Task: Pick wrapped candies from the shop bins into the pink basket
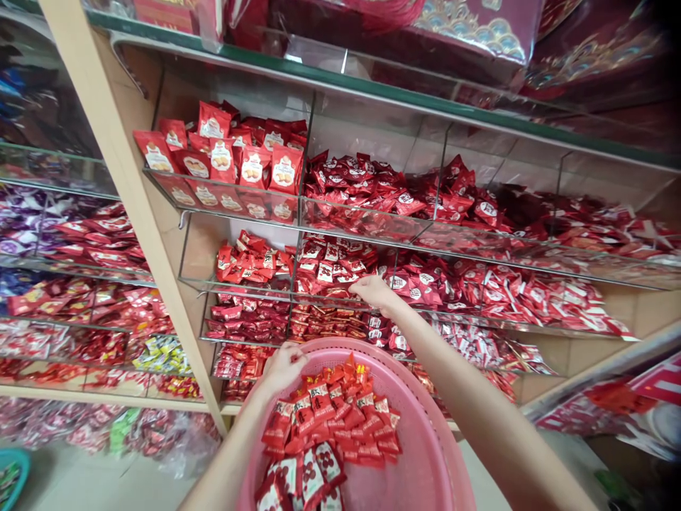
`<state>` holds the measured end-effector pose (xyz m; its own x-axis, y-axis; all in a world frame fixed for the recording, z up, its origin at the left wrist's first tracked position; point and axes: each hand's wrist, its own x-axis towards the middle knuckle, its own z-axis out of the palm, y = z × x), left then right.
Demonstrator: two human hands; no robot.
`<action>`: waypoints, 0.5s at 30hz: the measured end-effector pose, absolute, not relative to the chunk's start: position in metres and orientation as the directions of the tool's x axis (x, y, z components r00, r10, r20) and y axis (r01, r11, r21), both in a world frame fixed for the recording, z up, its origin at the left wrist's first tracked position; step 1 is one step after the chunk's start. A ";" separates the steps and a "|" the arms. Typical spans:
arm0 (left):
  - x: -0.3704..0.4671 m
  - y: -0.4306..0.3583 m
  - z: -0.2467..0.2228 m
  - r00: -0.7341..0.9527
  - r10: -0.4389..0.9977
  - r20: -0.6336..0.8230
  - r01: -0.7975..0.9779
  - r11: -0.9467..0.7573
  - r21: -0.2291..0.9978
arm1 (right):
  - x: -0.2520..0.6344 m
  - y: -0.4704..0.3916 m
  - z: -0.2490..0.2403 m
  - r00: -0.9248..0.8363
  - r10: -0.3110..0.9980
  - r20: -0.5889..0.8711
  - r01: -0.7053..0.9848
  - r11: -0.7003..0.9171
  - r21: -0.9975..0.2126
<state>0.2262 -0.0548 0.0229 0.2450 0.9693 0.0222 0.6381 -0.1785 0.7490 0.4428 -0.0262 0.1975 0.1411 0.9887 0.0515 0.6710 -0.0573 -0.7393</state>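
A round pink plastic basket with a perforated rim is below me. Inside it are orange-red candy packets and, nearer me, red-and-white packets with dark round prints. My left hand is closed at the basket's far left rim, its fingers curled against the edge. Reaching over the basket, my right hand is at the front of a clear shelf bin. Its fingers are pinched together beside red-and-white packets; whatever they hold, if anything, is hidden.
Tiered clear bins of red packets fill the shelves ahead. A green-edged glass shelf crosses above. A wooden upright stands at left, with more candy bins beyond. A teal basin is on the floor at lower left.
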 end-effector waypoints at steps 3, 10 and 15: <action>0.227 -0.056 0.025 0.239 0.971 0.008 0.642 -0.164 0.749 | 0.450 -0.029 0.205 0.144 0.987 0.075 0.645 -0.036 -0.763; 0.226 -0.053 0.019 0.253 0.966 0.055 0.609 -0.203 0.767 | 0.460 -0.058 0.234 0.072 0.924 0.375 0.730 0.207 -0.651; 0.225 -0.052 0.017 0.266 0.963 0.047 0.605 -0.205 0.770 | 0.458 -0.095 0.243 -0.113 0.939 0.324 0.569 0.328 -0.754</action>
<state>0.2250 -0.0519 0.0171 0.2660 0.9628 0.0470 0.6047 -0.2046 0.7697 0.4580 -0.0953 0.2435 -0.1126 0.9394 0.3239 0.5689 0.3282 -0.7541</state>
